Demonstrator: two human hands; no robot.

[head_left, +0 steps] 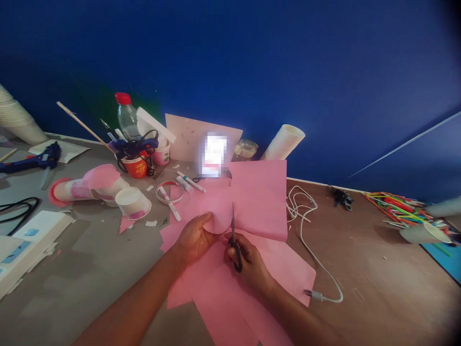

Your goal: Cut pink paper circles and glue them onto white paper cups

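In the middle of the head view, my left hand point(194, 239) pinches a rounded piece of pink paper point(220, 218) between thumb and fingers. Just right of it, my right hand point(250, 264) grips black-handled scissors point(233, 228), fingers round the handle loops and blades pointing up and away. The blades look closed and stand near the paper's right edge; whether they touch it I cannot tell. Under both hands lie several overlapping pink sheets point(259, 197). Beyond the paper are white markers point(190, 181) and a roll of tape point(170, 192).
Behind stand a blurred bright screen point(214, 154), stacked paper cups point(284, 142) and a red-capped bottle point(126, 115). Joined paper cups point(104, 185) and a glue gun point(36, 161) lie left. A white cable point(304, 240) and colourful sticks point(396, 206) lie right. A blue wall closes the back.
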